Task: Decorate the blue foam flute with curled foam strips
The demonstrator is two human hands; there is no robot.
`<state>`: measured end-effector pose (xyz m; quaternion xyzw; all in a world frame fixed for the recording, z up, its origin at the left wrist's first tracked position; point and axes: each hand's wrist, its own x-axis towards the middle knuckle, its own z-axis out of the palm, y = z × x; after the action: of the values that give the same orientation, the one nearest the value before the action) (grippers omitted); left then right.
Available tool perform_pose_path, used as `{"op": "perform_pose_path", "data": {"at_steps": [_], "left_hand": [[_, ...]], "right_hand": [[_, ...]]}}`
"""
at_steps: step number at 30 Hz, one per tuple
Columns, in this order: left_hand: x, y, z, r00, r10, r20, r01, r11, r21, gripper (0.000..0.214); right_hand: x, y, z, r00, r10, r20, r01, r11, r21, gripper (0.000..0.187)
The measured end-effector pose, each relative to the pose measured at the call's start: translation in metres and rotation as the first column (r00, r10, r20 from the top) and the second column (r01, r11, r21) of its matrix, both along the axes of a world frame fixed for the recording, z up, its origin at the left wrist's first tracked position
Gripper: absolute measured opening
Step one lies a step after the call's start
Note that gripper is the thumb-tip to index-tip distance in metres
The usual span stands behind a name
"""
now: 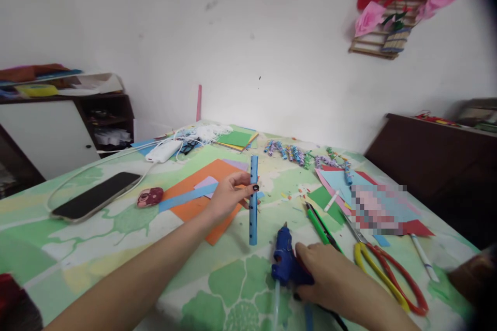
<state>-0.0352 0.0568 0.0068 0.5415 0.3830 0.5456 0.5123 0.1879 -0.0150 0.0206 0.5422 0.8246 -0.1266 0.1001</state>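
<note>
My left hand (227, 197) pinches a thin blue rolled paper tube (253, 200) with dark dots, holding it upright above the table. Under that hand lies an orange paper sheet (194, 196) with a blue strip (186, 197) across it. My right hand (330, 276) is wrapped round the handle of a blue glue gun (283, 258), which rests on the table with its nozzle pointing away from me, just right of the tube's lower end.
A green cutter (320, 226), red-and-yellow scissors (388, 271) and a white pen (424, 257) lie to the right among coloured paper sheets (337, 178). A black phone (95, 195), a white power bank (163, 151) and several small paper rolls (295, 154) sit farther back.
</note>
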Motion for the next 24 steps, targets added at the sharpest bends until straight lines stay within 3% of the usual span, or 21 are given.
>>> {"op": "perform_pose_path", "data": {"at_steps": [3, 5, 6, 8, 11, 13, 16, 21, 24], "left_hand": [[-0.005, -0.002, -0.003, 1.000, 0.006, 0.004, -0.006, 1.000, -0.009, 0.038], [-0.006, -0.003, -0.003, 0.999, 0.024, 0.028, -0.023, 0.999, -0.025, 0.036], [-0.006, -0.004, -0.003, 0.999, 0.028, 0.044, -0.026, 0.999, -0.039, 0.035], [-0.004, -0.006, -0.002, 0.997, 0.017, 0.081, -0.012, 0.998, -0.069, 0.033], [0.001, -0.011, -0.002, 0.990, -0.037, 0.135, 0.052, 0.993, -0.107, 0.032], [0.005, -0.015, -0.004, 0.986, -0.079, 0.149, 0.097, 0.988, -0.123, 0.033], [0.010, -0.019, -0.009, 0.980, -0.153, 0.126, 0.169, 0.977, -0.127, 0.031], [0.014, -0.020, -0.018, 0.964, -0.249, 0.091, 0.259, 0.958, -0.126, 0.028], [0.015, -0.020, -0.019, 0.962, -0.256, 0.092, 0.267, 0.953, -0.142, 0.028]], "right_hand": [[0.020, 0.009, 0.005, 0.980, -0.026, -0.196, 0.028, 1.000, 0.005, 0.007], [0.030, 0.014, 0.010, 0.907, -0.117, -0.405, 0.094, 0.993, -0.077, 0.009], [0.034, 0.016, 0.012, 0.831, -0.182, -0.525, 0.129, 0.982, -0.136, 0.013], [0.036, 0.017, 0.011, 0.592, -0.271, -0.759, 0.153, 0.962, -0.225, 0.021], [0.030, 0.014, 0.000, 0.195, -0.201, -0.960, 0.063, 0.979, -0.193, 0.029], [0.024, 0.010, -0.010, 0.055, -0.152, -0.987, 0.015, 0.988, -0.151, 0.028], [0.020, 0.004, -0.021, 0.036, -0.123, -0.992, 0.048, 0.991, -0.121, 0.025], [0.025, -0.002, -0.031, 0.194, -0.068, -0.979, 0.124, 0.991, -0.044, 0.030], [0.027, -0.001, -0.037, 0.231, -0.109, -0.967, 0.145, 0.986, -0.077, 0.034]]}}
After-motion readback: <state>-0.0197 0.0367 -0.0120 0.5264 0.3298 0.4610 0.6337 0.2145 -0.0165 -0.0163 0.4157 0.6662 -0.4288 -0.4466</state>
